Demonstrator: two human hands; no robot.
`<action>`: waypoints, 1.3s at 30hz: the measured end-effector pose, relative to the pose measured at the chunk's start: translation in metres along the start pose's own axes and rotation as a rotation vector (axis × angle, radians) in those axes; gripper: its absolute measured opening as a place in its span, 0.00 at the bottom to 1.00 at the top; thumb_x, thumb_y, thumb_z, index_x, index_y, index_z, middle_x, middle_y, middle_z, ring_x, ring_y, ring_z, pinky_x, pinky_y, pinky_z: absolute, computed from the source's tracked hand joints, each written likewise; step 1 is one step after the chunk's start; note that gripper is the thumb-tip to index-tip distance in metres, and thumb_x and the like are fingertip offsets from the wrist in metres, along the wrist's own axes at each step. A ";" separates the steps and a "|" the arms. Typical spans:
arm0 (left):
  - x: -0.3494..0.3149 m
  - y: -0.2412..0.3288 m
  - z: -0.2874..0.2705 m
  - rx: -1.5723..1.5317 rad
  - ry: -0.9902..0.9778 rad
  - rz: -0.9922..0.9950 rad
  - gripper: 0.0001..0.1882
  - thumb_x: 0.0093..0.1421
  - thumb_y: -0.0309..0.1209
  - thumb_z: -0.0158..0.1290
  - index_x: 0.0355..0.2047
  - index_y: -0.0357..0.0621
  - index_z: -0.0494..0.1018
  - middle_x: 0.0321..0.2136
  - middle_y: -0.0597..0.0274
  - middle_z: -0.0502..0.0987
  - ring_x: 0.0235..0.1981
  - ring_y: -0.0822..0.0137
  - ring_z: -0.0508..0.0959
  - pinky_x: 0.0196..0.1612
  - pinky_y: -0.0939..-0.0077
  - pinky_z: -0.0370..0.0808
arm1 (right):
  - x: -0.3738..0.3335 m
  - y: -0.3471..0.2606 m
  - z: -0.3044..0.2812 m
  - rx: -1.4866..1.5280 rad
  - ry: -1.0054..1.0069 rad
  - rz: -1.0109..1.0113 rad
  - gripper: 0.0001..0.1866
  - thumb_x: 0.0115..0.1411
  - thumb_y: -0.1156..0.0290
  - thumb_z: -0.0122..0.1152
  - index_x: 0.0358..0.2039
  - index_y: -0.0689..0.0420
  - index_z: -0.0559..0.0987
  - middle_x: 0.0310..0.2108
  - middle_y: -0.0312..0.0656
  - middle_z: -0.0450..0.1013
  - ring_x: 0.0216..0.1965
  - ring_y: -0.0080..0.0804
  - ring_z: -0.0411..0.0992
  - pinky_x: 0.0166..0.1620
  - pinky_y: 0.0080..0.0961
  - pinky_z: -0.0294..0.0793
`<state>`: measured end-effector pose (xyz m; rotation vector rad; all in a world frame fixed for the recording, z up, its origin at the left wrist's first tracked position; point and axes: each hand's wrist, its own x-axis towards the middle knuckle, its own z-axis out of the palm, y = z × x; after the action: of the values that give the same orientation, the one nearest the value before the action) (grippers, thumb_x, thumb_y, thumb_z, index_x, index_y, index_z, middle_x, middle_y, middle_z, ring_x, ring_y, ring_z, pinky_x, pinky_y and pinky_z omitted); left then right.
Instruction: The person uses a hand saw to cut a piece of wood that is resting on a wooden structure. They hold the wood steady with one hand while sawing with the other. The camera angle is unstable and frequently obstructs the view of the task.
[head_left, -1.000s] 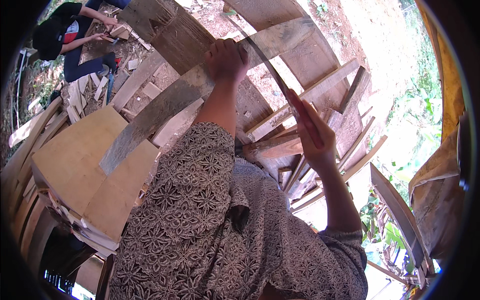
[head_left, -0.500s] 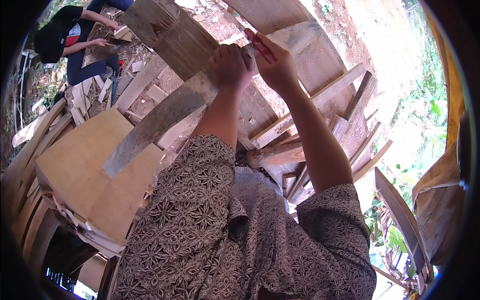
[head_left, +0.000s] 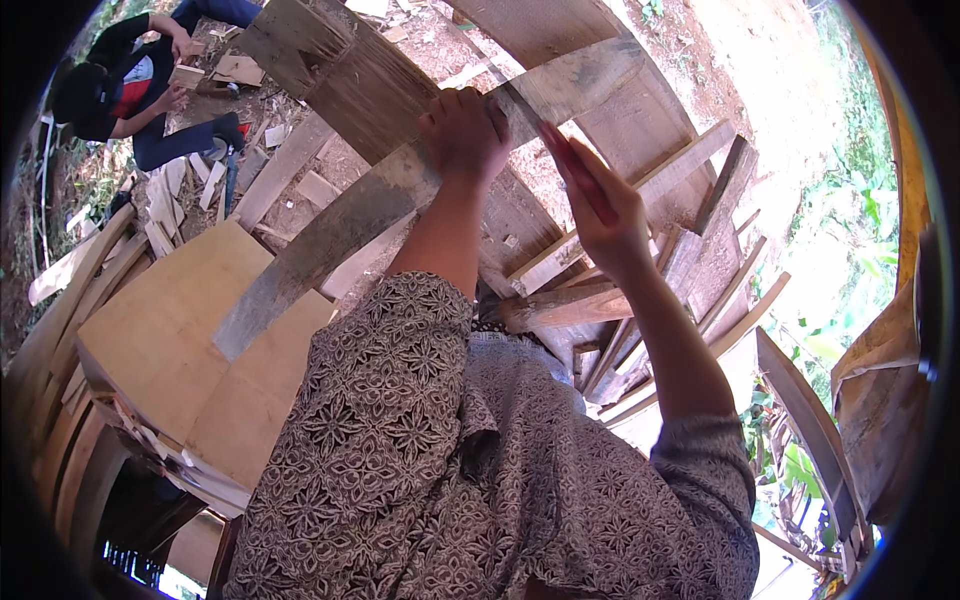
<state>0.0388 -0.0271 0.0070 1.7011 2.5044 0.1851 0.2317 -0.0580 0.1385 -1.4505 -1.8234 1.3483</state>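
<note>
A long grey weathered plank (head_left: 330,225) slants from the lower left to the upper right in front of me. My left hand (head_left: 464,135) is closed over it near its middle, knuckles up. Just to the right, my right hand (head_left: 610,215) is wrapped round the red handle of a handsaw (head_left: 585,180). Its dark narrow blade lies across the plank, close beside my left fingers. How deep the blade sits in the wood I cannot tell.
A wide board (head_left: 345,75) and another plank (head_left: 630,110) lie beneath. Wooden pieces (head_left: 575,305) crowd the right side. A pale plywood top (head_left: 180,330) stands left. At far left a person (head_left: 130,95) sits among offcuts, handling small wood pieces.
My right hand has drawn the handsaw back toward me and to the right, baring more blade over the plank. My left hand keeps its place. The other person's hands have shifted.
</note>
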 end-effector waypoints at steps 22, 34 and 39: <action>0.001 0.013 0.011 0.006 0.094 0.053 0.20 0.67 0.47 0.45 0.41 0.42 0.74 0.44 0.52 0.75 0.49 0.55 0.74 0.52 0.55 0.68 | 0.041 0.024 0.025 0.089 0.168 -0.069 0.24 0.63 0.76 0.60 0.61 0.55 0.76 0.43 0.51 0.82 0.45 0.30 0.80 0.50 0.27 0.75; -0.003 -0.001 0.008 0.006 0.079 0.007 0.22 0.68 0.48 0.42 0.44 0.41 0.73 0.44 0.50 0.75 0.49 0.53 0.75 0.54 0.53 0.69 | -0.164 -0.053 -0.096 0.012 -0.134 0.123 0.34 0.62 0.92 0.46 0.68 0.59 0.64 0.66 0.51 0.68 0.69 0.41 0.64 0.68 0.32 0.64; -0.006 -0.002 0.007 0.034 0.050 0.030 0.21 0.67 0.47 0.44 0.41 0.42 0.73 0.44 0.52 0.74 0.49 0.54 0.73 0.52 0.54 0.68 | -0.052 -0.007 -0.023 0.043 -0.018 -0.114 0.30 0.62 0.87 0.49 0.65 0.59 0.68 0.61 0.51 0.73 0.60 0.37 0.75 0.60 0.29 0.74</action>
<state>0.0400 -0.0331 0.0001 1.7699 2.5321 0.1916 0.2648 -0.0953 0.1661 -1.2958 -1.8472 1.3403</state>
